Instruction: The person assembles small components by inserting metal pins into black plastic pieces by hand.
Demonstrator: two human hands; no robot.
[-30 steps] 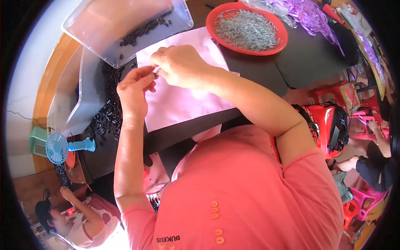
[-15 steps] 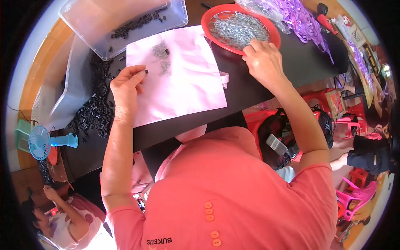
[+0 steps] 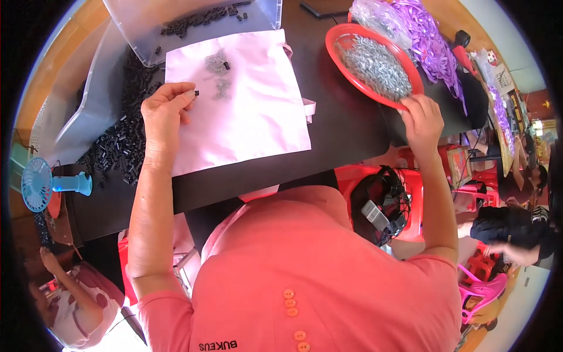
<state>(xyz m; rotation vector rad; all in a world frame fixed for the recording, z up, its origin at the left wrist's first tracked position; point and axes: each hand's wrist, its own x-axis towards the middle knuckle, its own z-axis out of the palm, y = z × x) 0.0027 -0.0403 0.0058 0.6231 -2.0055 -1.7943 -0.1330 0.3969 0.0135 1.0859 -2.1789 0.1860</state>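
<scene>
My left hand (image 3: pixel 166 107) is closed, thumb and fingers pinching a small black cylindrical piece (image 3: pixel 197 93) above the left side of a pink cloth (image 3: pixel 252 129). My right hand (image 3: pixel 422 122) grips the near right rim of a red bowl (image 3: pixel 336 48), which looks tilted. Many small silvery metal pieces (image 3: pixel 375 66) fill the bowl. On the cloth lie a little heap of fine metal pieces (image 3: pixel 214 62), a smaller heap (image 3: pixel 221 88) nearer me, and one black piece (image 3: pixel 226 66) beside the first.
Many black pieces (image 3: pixel 120 138) lie along the left of the dark table (image 3: pixel 346 132), by a translucent plastic bin (image 3: pixel 94 108). A blue fan (image 3: pixel 38 185) stands at the left edge. Purple straps (image 3: pixel 431 41) pile up at the far right. Another person (image 3: pixel 82 305) sits at lower left.
The red bowl has shifted right and toward me, with my right hand now at its rim. My left hand still pinches the black piece. The whole view has shifted slightly.
</scene>
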